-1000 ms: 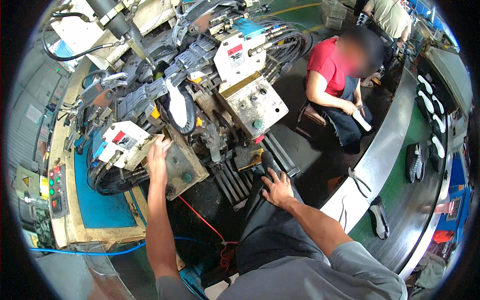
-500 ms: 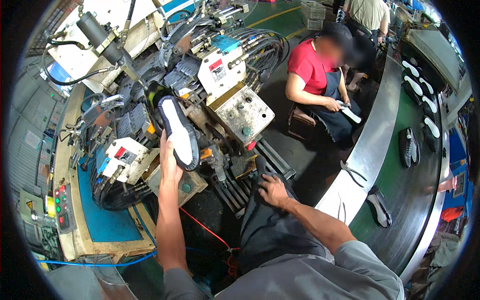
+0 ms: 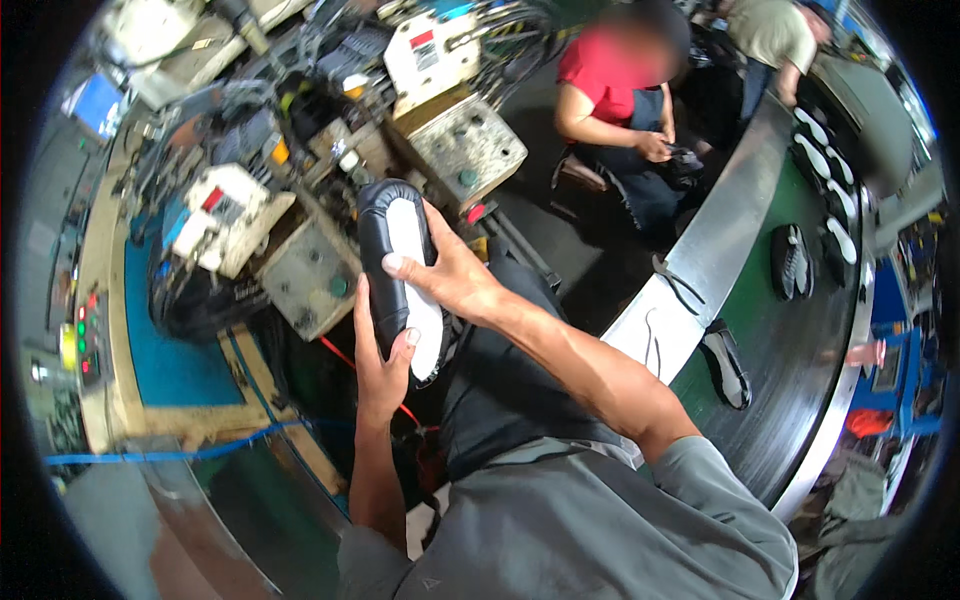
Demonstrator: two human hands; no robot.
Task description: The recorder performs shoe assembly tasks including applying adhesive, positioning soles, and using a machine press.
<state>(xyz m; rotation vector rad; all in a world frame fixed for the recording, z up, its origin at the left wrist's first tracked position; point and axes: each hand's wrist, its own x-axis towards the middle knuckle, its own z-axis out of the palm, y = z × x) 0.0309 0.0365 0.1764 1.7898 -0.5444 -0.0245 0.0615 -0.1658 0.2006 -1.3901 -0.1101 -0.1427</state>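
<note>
Shoe and both hands sit near the middle of the head view, my one feed from this distance. I have it above the lap, in front of the machine, black side and white strip turned up to the camera, the rounded, gathered end farther away. My left hand is partly curled around the near part, fingers along the black side and thumb over the strip. My right hand grips the opposite edge higher up, thumb across the face; its other fingers are mostly hidden behind, so I cannot tell how far they wrap.

I judge the piece light, the bottom fairly stiff and the black upper softer, perhaps a little slick. I would hold it by the two long edges, thumbs on the flat face, and squeeze gently to avoid creasing the sides.

To the right, pliers lie on a metal ledge beside the green conveyor belt, where more shoes rest.
</note>
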